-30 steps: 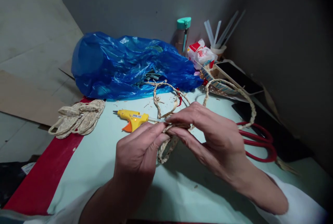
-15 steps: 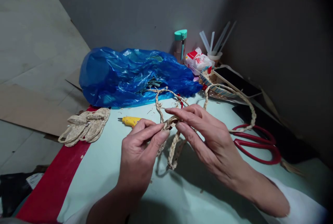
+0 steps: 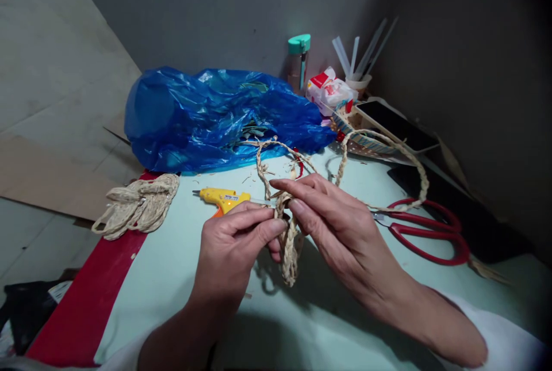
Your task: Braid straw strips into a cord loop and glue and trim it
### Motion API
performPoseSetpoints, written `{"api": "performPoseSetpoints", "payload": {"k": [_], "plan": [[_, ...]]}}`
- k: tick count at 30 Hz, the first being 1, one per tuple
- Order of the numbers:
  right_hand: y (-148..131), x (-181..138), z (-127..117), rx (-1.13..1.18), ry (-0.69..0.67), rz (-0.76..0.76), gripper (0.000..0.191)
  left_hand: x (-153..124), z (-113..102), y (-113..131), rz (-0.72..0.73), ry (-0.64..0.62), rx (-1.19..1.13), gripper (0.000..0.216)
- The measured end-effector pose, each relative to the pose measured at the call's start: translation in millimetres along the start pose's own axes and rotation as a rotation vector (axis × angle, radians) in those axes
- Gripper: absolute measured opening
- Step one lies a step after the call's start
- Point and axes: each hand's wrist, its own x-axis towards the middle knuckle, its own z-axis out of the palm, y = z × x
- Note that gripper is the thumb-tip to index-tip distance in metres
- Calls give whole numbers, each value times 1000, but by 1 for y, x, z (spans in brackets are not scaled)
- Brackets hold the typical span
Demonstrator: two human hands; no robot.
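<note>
My left hand (image 3: 233, 250) and my right hand (image 3: 340, 227) meet over the pale green table (image 3: 181, 279), both pinching a braided straw cord (image 3: 288, 244). A folded loop of the braid hangs below my fingers. The rest of the cord runs up toward the blue bag and curves right in a long arc (image 3: 414, 169). A yellow glue gun (image 3: 222, 198) lies just behind my left hand.
A blue plastic bag (image 3: 207, 118) fills the back of the table. A bundle of braided straw (image 3: 138, 205) lies at left on the red strip (image 3: 81, 302). Red scissors (image 3: 425, 233) lie at right. A bottle (image 3: 297, 60), glue sticks in a cup (image 3: 357, 66) and a phone (image 3: 390, 121) stand behind.
My hands have turned the braid, and the hanging loop now points straight down between them. My left thumb and finger have closed tighter on it.
</note>
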Motion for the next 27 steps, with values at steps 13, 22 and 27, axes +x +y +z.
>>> {"api": "performPoseSetpoints", "payload": {"k": [13, 22, 27], "plan": [[2, -4, 5, 13, -96, 44, 40, -1, 1, 0, -73, 21, -51, 14], [12, 6, -7, 147, -225, 58, 39, 1, -6, -3, -267, -204, -195, 24], [14, 9, -5, 485, -113, 265, 28, 3, -4, 1, -365, -239, -390, 20]]}}
